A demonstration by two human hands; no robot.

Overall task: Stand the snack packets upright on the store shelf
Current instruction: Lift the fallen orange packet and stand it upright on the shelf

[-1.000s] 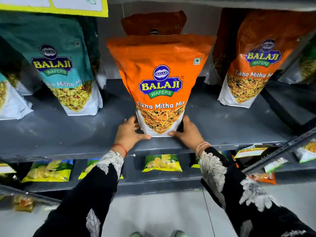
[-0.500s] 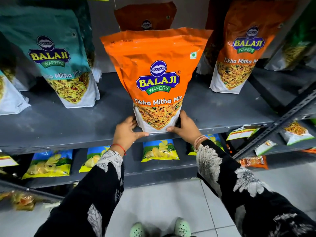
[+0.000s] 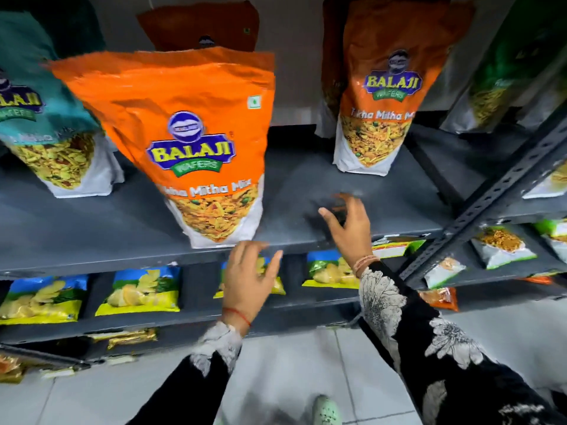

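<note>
Orange packet [image 3: 196,142] stands at the shelf [image 3: 92,228] front edge, label outward. Left hand [image 3: 248,280] and right hand [image 3: 349,231] hover open, each grip empty.

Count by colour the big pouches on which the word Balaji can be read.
Orange: 2, the middle pouch and the right pouch
Teal: 1, the left pouch
Total: 3
</note>
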